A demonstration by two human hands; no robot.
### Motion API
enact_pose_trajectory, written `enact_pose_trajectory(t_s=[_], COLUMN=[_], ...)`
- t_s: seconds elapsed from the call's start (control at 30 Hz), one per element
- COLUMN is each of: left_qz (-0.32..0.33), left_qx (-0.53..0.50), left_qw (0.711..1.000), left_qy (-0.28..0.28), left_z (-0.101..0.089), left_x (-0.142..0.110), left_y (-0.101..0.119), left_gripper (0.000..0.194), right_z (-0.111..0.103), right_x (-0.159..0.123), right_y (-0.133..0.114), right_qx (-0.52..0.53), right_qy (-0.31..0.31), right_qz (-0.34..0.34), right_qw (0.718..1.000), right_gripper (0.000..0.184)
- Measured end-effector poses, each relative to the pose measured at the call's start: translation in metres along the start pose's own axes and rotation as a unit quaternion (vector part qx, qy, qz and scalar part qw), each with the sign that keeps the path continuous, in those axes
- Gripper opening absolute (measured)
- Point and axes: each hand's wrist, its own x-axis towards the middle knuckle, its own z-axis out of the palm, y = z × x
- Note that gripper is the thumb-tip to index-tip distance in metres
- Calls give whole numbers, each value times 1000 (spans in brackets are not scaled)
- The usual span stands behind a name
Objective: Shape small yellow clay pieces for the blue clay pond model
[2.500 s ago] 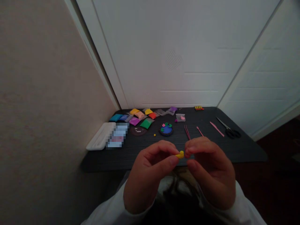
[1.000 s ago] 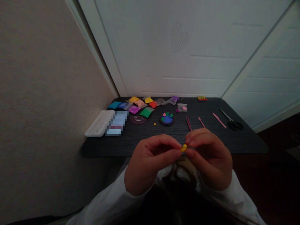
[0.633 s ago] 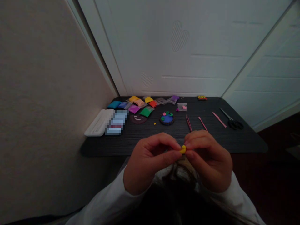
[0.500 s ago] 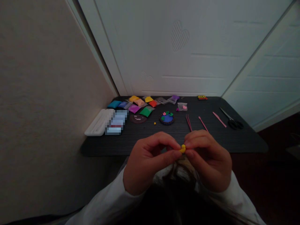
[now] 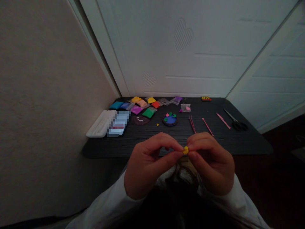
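Between my two hands, just over the near edge of the black table [image 5: 107,148], is a small yellow clay duck shape [image 5: 185,150] with a round ball on top of a curved body. My left hand [image 5: 152,165] pinches its left side between thumb and forefinger. From the other side, the thumb and fingertips of my right hand [image 5: 211,163] press on it. Beyond the hands sits a round clay pond [image 5: 170,119] with a blue middle, dark rim, green pads and a pink flower. A tiny yellow ball [image 5: 157,124] lies left of the pond.
Bags of coloured clay, one green [image 5: 149,112], lie at the back left. A white tray [image 5: 101,124] and a phone [image 5: 119,124] are on the left. Rightward lie tweezers [image 5: 192,124], a pink stick tool [image 5: 207,126], a pink knife tool [image 5: 223,121] and scissors [image 5: 235,122].
My right hand, apart from the yellow clay at first, has closed on it from the right. Since then both hands have stayed almost still. The view has tipped downward slightly.
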Motion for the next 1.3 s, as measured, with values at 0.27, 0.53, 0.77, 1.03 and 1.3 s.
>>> enact_pose_trajectory(t_s=[0.27,0.53,0.77,1.03,1.3], left_qz=[10,18,22,35,35], left_qx=[30,43,33,30,17], left_qw=[1000,999,999,999,999], left_qy=[-3,-2,9,9,5], left_z=[0,-1,1,1,0], left_x=[-2,-3,-3,-3,-3], left_y=[-4,-4,-5,-6,-6], left_gripper=[10,9,9,12,11], right_z=[1,5,4,4,7], right_x=[-2,-3,-4,-3,-2], right_y=[0,3,1,2,5], right_qx=[-10,3,14,29,133], right_qy=[11,28,23,15,37], right_qz=[-24,-23,-9,11,71], right_qw=[1000,999,1000,999,988], right_gripper=[23,24,21,21,12])
